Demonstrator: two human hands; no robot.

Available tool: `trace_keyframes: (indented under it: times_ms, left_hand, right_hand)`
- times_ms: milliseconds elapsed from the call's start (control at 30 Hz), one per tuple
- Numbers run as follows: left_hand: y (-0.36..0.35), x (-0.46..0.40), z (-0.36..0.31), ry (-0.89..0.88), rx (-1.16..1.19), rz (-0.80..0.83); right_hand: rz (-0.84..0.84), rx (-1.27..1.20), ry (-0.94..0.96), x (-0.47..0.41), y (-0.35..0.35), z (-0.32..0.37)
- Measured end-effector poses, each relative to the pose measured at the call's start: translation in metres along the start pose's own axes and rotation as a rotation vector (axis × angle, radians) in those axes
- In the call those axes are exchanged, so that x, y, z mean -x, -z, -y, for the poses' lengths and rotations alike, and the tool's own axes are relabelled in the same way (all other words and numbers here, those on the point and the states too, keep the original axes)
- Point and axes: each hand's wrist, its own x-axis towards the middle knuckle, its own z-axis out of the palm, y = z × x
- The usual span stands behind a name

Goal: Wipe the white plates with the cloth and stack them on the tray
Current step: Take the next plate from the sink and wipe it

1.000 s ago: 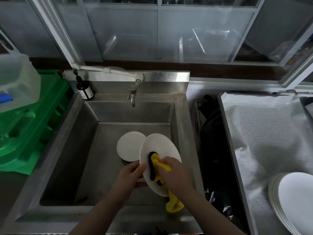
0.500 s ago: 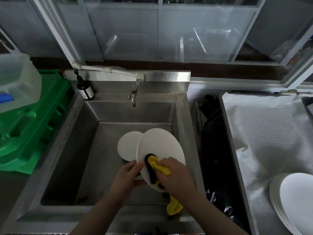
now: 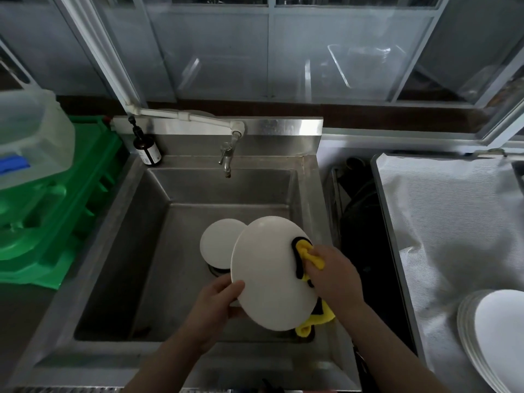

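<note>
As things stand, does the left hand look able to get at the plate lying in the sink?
Probably not right away. The left hand grips the lower rim of the plate being wiped, which also overhangs part of the plate in the sink. The hand would have to let go first.

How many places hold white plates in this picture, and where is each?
3. One plate is gripped by the left hand above the sink; another plate lies in the sink; a stack sits on the tray, its count unclear.
</note>
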Motion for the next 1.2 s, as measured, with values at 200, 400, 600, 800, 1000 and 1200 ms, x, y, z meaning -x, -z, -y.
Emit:
trace_keyframes:
  times_ms: [200, 400, 600, 800, 1000, 1200]
  left_hand:
    - [-0.001, 0.0, 0.0, 0.011, 0.006, -0.008]
    - [-0.002, -0.003, -0.005, 0.003, 0.049, 0.046]
    - [-0.005, -0.003, -0.011, -0.037, 0.058, 0.056]
    - [-0.007, -0.004, -0.012, -0.055, 0.036, -0.009]
    - [0.001, -0.003, -0.011, -0.038, 0.016, -0.022]
    - [0.005, 0.001, -0.007, -0.046, 0.036, -0.021]
  right_hand:
    - [0.025, -0.054, -0.01, 0.012, -0.007, 0.004]
    - [0.145, -0.023, 0.113, 0.03, -0.009, 0.032]
    - [0.234, -0.093, 0.231, 0.045, -0.01, 0.055]
    - [0.344, -0.133, 0.296, 0.041, 0.0, 0.06]
    - [0.298, -0.064, 0.268, 0.036, -0.01, 0.043]
    - [0.259, 0.061, 0.17, 0.023, -0.012, 0.018]
